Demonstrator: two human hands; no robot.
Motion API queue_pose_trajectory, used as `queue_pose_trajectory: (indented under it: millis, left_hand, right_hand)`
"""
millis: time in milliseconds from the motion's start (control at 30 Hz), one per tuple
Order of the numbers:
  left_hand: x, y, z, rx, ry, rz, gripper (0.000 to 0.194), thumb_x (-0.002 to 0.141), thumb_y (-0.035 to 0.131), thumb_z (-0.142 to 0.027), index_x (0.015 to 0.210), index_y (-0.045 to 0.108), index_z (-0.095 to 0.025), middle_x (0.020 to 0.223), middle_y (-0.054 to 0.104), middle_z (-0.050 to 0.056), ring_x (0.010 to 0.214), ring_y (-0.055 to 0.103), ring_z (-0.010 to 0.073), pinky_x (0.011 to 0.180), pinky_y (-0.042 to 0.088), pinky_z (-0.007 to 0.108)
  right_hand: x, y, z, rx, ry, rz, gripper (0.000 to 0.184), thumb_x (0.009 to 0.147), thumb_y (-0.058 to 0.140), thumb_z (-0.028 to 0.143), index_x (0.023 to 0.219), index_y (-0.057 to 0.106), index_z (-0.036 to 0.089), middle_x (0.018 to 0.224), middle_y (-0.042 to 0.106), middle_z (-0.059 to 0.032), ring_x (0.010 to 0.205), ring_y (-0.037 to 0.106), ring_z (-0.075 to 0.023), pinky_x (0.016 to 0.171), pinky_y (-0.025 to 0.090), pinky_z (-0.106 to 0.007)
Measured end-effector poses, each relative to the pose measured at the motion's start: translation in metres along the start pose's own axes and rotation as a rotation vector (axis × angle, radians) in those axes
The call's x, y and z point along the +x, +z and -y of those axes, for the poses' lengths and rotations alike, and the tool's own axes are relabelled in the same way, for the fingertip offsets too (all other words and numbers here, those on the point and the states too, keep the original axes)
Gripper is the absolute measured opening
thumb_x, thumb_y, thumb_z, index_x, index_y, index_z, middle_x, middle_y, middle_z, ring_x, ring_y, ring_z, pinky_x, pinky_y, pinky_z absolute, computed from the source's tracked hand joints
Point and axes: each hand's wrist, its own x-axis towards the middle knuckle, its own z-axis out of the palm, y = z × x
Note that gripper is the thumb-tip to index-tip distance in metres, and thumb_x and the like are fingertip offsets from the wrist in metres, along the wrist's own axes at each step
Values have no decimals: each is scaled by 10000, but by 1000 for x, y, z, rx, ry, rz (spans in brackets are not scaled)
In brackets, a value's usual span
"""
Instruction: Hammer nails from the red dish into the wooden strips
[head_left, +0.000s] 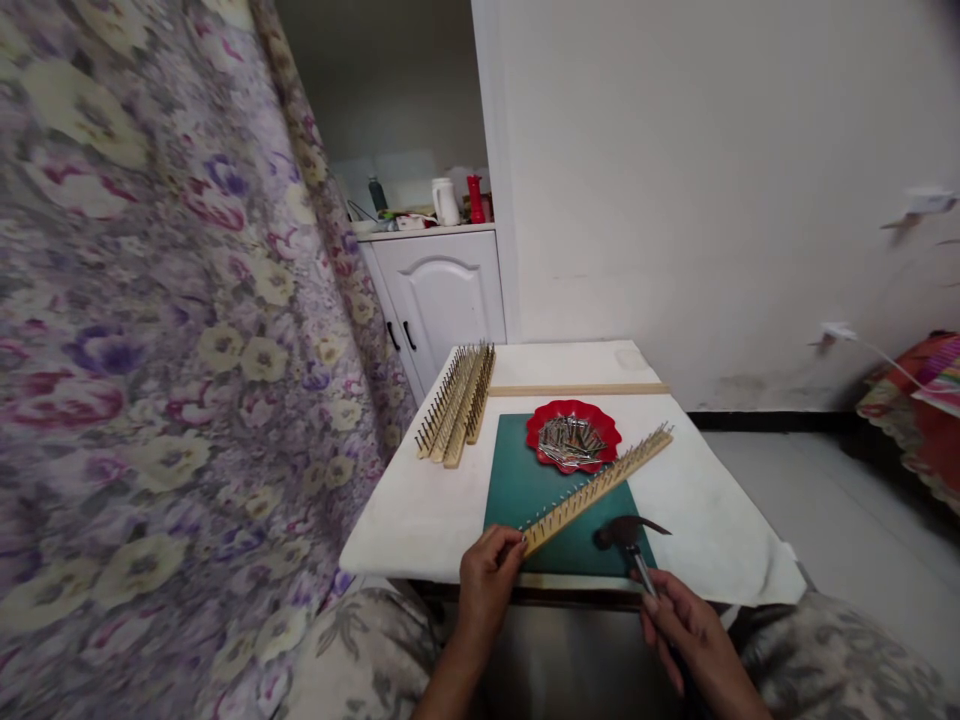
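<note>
My left hand (489, 575) is closed in a pinch at the near left end of a wooden strip (555, 527) studded with upright nails. What sits between its fingertips is too small to make out. The strip lies slantwise over a green mat (512, 490), its far end pointing to the right. In my right hand (684, 620) is a claw hammer (626, 532), gripped by the handle. Its dark head hovers over the mat's right part, apart from the strip. Behind the strip, a red scalloped bowl (535, 425) holds many loose nails (570, 443).
Several nail-studded strips (455, 415) lie side by side at the table's left. A plain wooden strip (577, 389) crosses the back of the white-covered table (420, 515). A floral curtain (187, 350) hangs at left; a white cabinet (450, 290) stands behind.
</note>
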Motion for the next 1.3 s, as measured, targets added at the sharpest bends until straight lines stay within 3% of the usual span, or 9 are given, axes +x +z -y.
queue_pose_trajectory:
  millis: [167,367,500,967,1300]
  left_hand:
    - [0,2,0,-7,16,-21,165,805,551,-279,704,650,-193,717,607,20,693,566,158,633,417,235]
    - [0,2,-3,-22,22,-29,145,792,559,-247,692,646,-189,731,594,24,691,557,153,616,408,228]
    - [0,3,-3,-4,20,-29,142,780,549,-205,676,644,-186,724,588,21,679,545,144,610,400,224]
    - [0,4,-1,-46,10,-32,151,773,543,-185,653,633,-190,694,562,1,653,520,129,592,377,209]
    - [0,5,1,-25,13,-25,152,786,549,-200,659,631,-182,696,558,2,648,513,127,577,361,212]
  right_hand:
    - [-9,15,20,-7,-9,65,445,848,510,520,1135,470,182,575,571,64,248,380,-32,282,230,-150]
    - [-8,52,61,-43,-15,242,412,864,483,498,1127,486,181,581,568,69,251,376,-22,283,196,-134]
    - [-3,72,75,-93,-52,308,385,877,462,485,1110,502,181,595,542,75,269,352,-29,296,209,-151]
    - [-1,83,79,-261,-103,304,368,891,423,477,1120,511,202,588,532,70,281,362,-51,300,245,-162]
    - [0,83,69,-312,-149,263,379,896,403,469,1139,495,193,584,534,61,290,390,-63,293,243,-161]
